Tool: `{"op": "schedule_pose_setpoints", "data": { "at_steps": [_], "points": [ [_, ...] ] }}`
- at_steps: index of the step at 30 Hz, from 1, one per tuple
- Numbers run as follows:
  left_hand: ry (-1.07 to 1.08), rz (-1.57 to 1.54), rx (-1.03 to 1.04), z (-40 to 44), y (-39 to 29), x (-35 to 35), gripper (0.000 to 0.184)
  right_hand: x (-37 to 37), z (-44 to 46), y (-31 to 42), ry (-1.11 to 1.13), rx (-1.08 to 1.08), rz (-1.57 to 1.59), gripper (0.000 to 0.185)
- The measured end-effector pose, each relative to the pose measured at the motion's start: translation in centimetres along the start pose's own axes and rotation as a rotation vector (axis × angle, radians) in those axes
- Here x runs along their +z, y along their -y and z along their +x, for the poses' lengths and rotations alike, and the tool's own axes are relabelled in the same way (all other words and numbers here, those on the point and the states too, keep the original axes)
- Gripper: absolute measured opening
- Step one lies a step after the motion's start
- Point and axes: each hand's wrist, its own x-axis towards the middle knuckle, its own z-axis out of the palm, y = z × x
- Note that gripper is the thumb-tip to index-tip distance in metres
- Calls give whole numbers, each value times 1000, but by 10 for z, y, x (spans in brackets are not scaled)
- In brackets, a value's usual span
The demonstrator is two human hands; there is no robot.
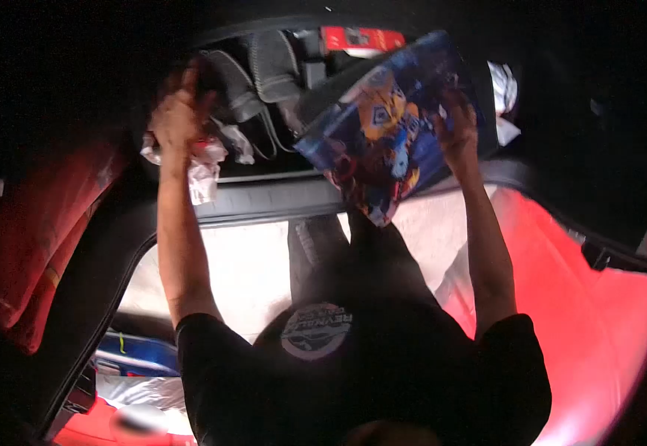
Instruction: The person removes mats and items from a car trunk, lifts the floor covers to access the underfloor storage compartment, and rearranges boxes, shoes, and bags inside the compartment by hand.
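Note:
My right hand (457, 132) grips the right side of a flat blue cartoon-printed item (390, 119), with yellow and orange figures on it. The item is held at a tilt over the car's boot edge, one corner pointing down; whether it is a box, a bag or a folder I cannot tell. Off to the left, my left hand (179, 115) is blurred, its fingers reaching forward and looking spread. Around its wrist is a crumpled white wrapper (206, 167) with red marks. Close by lies a pair of dark shoes (273, 67) with pale stitching.
A red box (364, 39) sits at the back of the dark boot. Whitish plastic (503, 89) lies to the right. The black boot sill (271, 199) runs across in front of me. Red car bodywork (561, 282) and a blue item (138, 353) are nearer my body.

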Motion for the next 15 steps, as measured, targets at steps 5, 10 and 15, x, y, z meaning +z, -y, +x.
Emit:
{"op": "schedule_pose_setpoints", "data": {
  "at_steps": [5,10,15],
  "points": [
    [-488,-644,175,-1,-75,3,48,27,-121,-106,-325,586,288,58],
    [-34,-430,207,-71,-226,18,87,21,-108,-89,-272,836,557,76],
    [-216,-635,-278,-147,-259,44,97,10,-119,-173,-152,610,34,81]
  ]
}}
